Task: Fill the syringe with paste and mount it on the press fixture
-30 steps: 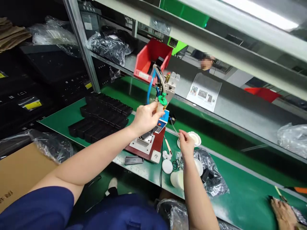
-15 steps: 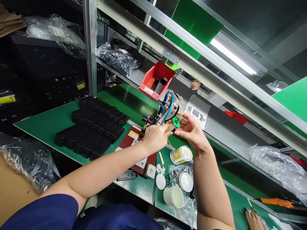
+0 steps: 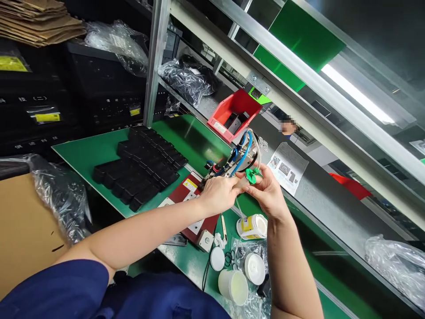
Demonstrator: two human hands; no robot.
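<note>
A small green plastic part is between my two hands, in front of a bench fixture with blue and white tubes. The fingers of my right hand curl around the green part, with the thumb below it. My left hand is closed, thumb and forefinger pinched at a small pale piece right beside the green part. My fingers hide most of that piece, so its kind is unclear. Under my left forearm is the fixture's dark red base.
Rows of black cases lie on the green bench at left. A yellow-and-white tub, an open white cup and a white lid stand near my right forearm. A red bin hangs behind the fixture, below the metal shelf frame.
The view has swung left and shows more of the black crates. My hands stay close together at the green part, which is turned slightly. The pale piece is now more covered.
</note>
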